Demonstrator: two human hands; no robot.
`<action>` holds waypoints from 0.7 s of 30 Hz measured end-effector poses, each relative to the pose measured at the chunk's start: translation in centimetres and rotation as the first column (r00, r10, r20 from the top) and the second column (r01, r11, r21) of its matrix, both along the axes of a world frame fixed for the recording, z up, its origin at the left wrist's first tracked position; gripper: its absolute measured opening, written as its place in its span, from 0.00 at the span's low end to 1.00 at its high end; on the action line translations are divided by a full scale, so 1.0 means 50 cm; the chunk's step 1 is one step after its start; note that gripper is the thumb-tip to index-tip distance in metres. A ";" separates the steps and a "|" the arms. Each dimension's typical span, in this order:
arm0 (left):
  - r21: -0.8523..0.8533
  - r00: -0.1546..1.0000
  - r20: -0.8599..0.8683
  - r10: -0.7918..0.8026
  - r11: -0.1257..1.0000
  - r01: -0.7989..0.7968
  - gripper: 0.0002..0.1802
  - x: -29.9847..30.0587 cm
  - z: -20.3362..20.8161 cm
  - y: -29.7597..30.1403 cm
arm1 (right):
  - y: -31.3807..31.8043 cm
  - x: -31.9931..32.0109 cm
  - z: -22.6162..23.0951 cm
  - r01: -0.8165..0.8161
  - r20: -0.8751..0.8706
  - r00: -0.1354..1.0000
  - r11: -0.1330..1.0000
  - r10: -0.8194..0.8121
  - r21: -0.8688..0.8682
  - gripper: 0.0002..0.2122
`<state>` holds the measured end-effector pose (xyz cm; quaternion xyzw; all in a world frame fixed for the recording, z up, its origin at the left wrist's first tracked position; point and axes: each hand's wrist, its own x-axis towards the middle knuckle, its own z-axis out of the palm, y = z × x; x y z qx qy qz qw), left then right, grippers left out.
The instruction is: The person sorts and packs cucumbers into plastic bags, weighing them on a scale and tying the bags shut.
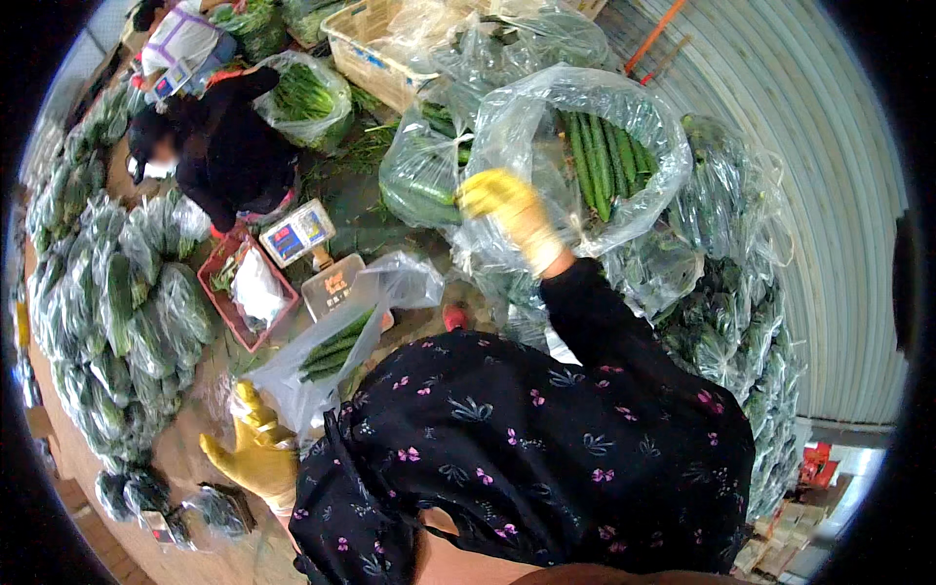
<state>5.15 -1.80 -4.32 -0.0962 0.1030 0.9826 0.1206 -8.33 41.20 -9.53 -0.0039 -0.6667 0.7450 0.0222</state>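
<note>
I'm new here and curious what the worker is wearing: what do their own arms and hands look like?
The left hand and right hand both wear yellow gloves, the right one paler toward the cuff. The sleeves are black, printed with small pink bows and pale sprigs higher up.

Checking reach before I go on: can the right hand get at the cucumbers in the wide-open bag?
Probably yes. The right hand is by the left side of the open bag, and the cucumbers show uncovered inside; only its plastic rim seems in between.
</note>
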 end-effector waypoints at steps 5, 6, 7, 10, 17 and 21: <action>0.063 0.991 0.012 -0.133 0.989 0.132 0.39 -0.015 -0.044 0.017 | 0.225 -0.044 -0.139 0.573 0.152 0.777 0.786 -0.612 0.232 0.12; 0.095 0.985 -0.003 -0.171 0.981 0.170 0.40 -0.039 -0.054 0.030 | 0.267 -0.073 -0.241 0.496 0.048 0.816 0.740 -0.576 0.453 0.18; 0.092 0.987 0.005 -0.161 0.983 0.159 0.41 -0.044 -0.050 0.033 | 0.200 -0.095 -0.245 0.366 0.105 0.881 0.803 -0.462 0.470 0.20; 0.059 0.993 0.017 -0.116 0.992 0.115 0.41 -0.032 -0.025 0.037 | 0.032 -0.150 -0.193 0.360 -0.080 0.907 0.666 -0.413 0.653 0.20; 0.016 0.994 0.032 -0.105 0.994 0.104 0.41 -0.032 -0.023 0.049 | 0.067 -0.116 -0.139 0.172 0.108 0.951 0.785 -0.290 0.595 0.18; 0.024 0.990 0.045 -0.137 0.990 0.136 0.40 -0.067 -0.028 0.070 | 0.254 -0.052 -0.097 0.276 0.032 0.897 0.615 -0.441 0.739 0.16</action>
